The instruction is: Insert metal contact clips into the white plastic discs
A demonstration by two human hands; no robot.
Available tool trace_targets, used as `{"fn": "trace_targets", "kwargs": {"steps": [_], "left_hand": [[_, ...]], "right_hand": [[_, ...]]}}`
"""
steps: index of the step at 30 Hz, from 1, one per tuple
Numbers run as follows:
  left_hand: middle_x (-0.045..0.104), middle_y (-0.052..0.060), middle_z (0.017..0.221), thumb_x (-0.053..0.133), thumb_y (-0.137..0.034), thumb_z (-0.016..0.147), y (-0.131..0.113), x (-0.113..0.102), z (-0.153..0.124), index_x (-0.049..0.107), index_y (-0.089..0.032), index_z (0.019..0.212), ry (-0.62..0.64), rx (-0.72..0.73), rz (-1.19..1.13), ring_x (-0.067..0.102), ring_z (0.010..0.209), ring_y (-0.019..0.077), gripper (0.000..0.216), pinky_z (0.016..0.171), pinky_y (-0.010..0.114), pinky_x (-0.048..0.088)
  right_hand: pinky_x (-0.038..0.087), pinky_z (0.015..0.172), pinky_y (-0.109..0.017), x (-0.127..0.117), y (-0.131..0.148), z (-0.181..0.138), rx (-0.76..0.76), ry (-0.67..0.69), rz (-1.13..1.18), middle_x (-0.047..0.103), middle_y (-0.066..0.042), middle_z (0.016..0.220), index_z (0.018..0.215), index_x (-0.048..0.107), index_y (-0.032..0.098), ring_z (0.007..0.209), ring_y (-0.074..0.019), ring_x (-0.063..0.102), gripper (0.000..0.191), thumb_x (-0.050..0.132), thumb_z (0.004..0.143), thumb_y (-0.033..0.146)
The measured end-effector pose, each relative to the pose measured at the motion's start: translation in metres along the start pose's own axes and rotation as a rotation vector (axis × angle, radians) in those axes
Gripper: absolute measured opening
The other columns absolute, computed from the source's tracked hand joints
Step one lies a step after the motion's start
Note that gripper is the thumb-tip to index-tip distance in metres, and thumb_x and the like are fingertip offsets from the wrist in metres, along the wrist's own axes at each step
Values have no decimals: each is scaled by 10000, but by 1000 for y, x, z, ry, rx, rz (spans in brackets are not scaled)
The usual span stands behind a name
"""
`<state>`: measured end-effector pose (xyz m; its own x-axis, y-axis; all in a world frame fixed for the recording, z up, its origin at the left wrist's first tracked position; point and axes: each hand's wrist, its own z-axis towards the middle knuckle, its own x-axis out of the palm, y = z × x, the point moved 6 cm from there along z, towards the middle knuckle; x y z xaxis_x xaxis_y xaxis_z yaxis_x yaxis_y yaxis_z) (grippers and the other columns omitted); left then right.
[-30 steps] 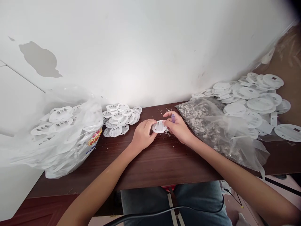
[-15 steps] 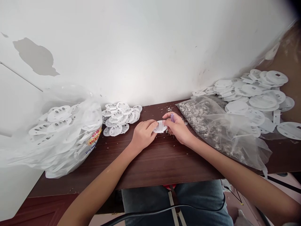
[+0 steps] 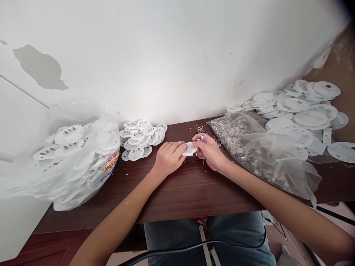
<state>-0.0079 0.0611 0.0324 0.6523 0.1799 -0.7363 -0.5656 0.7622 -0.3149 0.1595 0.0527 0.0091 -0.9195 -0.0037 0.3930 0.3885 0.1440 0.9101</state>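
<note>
A white oval-looking plastic disc [image 3: 189, 148] with slots is held up just over the table, between my two hands. My left hand [image 3: 169, 158] is closed on its left side, fingers together over the edge. At the disc's right edge, the thumb and fingertips of my right hand [image 3: 210, 150] pinch it. That same right hand also grips a small screwdriver-like tool with a translucent purple handle [image 3: 203, 137]; a bit of thin shaft shows below the fingers. How the tool's tip meets anything is hidden.
Left of my hands lies a pile of slotted white discs [image 3: 142, 136], beside a clear plastic bag [image 3: 80, 177] full of them. To the right are a bag of tiny parts [image 3: 235, 135] and a heap of discs [image 3: 310, 116]. Scraps litter the brown table [image 3: 177, 195]; a white wall stands behind.
My right hand has turned slightly and the purple handle shows a little more. The disc has tilted a bit between my hands. Everything else stays in place.
</note>
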Motion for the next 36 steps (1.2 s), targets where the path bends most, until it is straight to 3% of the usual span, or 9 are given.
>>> {"fn": "trace_targets", "kwargs": {"steps": [2,4,7,10,13,16,20,30,36], "left_hand": [[820,98,1152,701,-220,911,-5,-2,1,797,-246,1047,-29,66,71,772,1017,297,168,887,433,551],[820,94,1136,712,-243,924,-6,-6,2,792,-233,1043,-93,38,49,773,1017,276,144,899,412,570],[817,83,1052,737,-343,945,3,-7,3,783,-207,1080,-177,-242,-193,771,977,244,197,888,376,596],[819,81,1034,782,-447,914,15,6,0,774,-183,1127,-162,-563,-596,778,939,234,339,871,365,617],[823,90,1049,839,-478,855,19,17,-2,774,-164,1105,-156,-690,-870,787,936,238,406,916,390,625],[825,86,1031,854,-472,841,21,22,-3,780,-162,1057,-164,-699,-942,789,925,238,385,925,401,628],[822,82,1062,848,-452,851,20,22,-4,783,-170,1039,-165,-673,-912,785,969,246,345,927,393,623],[819,94,1087,823,-437,867,15,14,-1,784,-170,1097,-157,-617,-773,771,1005,248,354,912,381,626],[823,97,1060,795,-429,887,10,11,-2,787,-168,1106,-168,-587,-670,776,965,248,341,863,373,635]], "right_hand": [[171,463,-243,0,1,0,18,20,44,452,100,615,883,541,230,469,-57,266,231,726,758,285],[192,474,-247,-2,2,0,26,23,96,486,85,677,883,531,228,488,-60,283,253,722,796,369],[221,496,-255,-6,1,3,44,12,88,500,70,740,935,554,228,519,-80,314,245,627,858,449],[279,542,-276,-5,1,4,11,53,-220,506,53,751,929,595,221,572,-113,382,195,545,914,409],[383,686,-306,2,7,1,-192,108,-636,605,13,831,898,604,217,743,-161,535,203,514,987,375],[397,761,-322,11,11,-6,-350,149,-849,648,-9,888,858,545,221,829,-182,584,214,478,1031,327],[387,737,-315,14,12,-10,-430,144,-993,635,-14,885,851,510,227,813,-181,580,214,475,1053,288],[468,887,-346,14,11,-15,-538,150,-1215,681,-92,1054,1056,610,198,987,-230,655,251,383,1132,275],[464,816,-352,19,8,-16,-502,124,-1386,678,-107,1074,1101,629,169,943,-245,663,283,370,1145,273]]}}
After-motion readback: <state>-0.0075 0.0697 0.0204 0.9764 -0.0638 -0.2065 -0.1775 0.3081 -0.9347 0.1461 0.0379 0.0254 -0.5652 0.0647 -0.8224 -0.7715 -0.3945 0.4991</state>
